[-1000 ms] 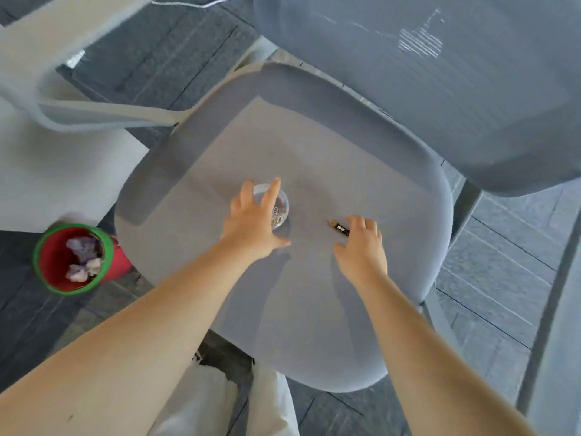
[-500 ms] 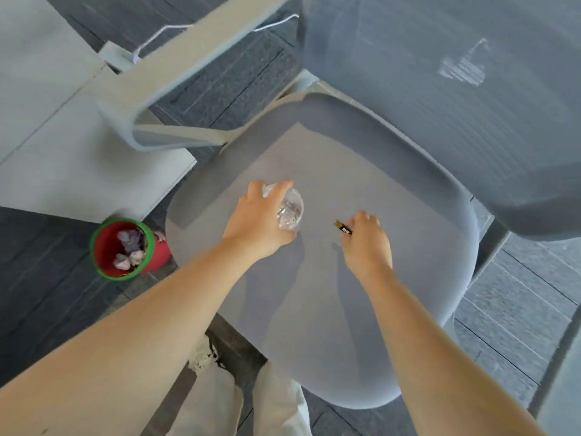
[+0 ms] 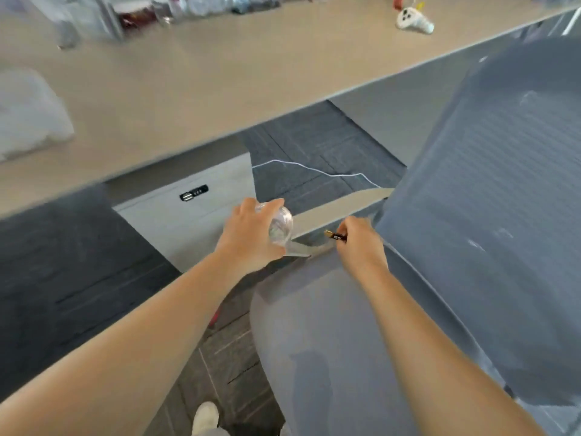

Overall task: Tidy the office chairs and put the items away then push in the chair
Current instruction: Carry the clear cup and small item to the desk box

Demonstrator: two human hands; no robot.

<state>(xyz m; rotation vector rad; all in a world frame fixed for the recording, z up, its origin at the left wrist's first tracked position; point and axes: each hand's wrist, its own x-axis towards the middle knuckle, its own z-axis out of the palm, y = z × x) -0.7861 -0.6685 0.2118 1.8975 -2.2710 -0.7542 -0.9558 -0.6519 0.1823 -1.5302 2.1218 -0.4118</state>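
The grey office chair's seat (image 3: 317, 335) fills the lower middle, its mesh backrest (image 3: 490, 196) rising at the right. My left hand (image 3: 251, 237) is shut on a small clear round container (image 3: 280, 225), lifted off the seat near the grey armrest (image 3: 333, 212). My right hand (image 3: 361, 243) is shut on a small black battery with a gold tip (image 3: 335, 236), held just above the seat's far edge beside the backrest.
A long beige desk (image 3: 220, 77) runs across the top, with a white game controller (image 3: 412, 20), a white cloth (image 3: 28, 114) and blurred clutter at its back. Under it stands a grey drawer cabinet with a combination lock (image 3: 194, 193). A white cable (image 3: 314, 171) lies on dark carpet.
Both hands have lifted their items off the seat and moved up toward the desk. My view has tilted up, so the desk now shows and the red bin has dropped out of sight.
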